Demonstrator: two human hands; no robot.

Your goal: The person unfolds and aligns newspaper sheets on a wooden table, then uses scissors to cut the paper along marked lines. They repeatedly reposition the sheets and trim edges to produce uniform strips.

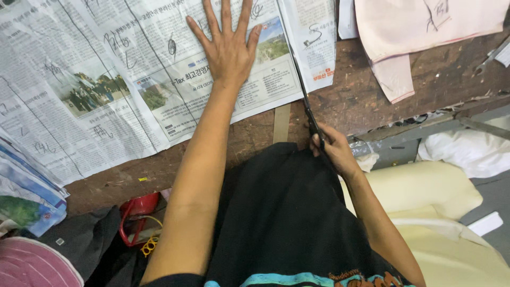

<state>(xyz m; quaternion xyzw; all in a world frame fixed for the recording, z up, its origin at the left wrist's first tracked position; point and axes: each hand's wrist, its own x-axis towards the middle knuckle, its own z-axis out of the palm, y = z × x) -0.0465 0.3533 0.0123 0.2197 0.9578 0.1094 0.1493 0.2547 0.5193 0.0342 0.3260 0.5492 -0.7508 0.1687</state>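
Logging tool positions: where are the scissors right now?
In the head view, the scissors lie right of centre, held by the right hand, their blades along the newspaper's right edge, right of the flat left hand.

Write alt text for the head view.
A person's left hand presses flat on marked newspaper while the right hand works long scissors through the sheet's right side. The paper lies on a worn wooden table; pink fabric sits beyond.

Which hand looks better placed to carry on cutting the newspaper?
Probably the right hand: it grips the scissors, blades in the newspaper. The left hand lies flat on it.
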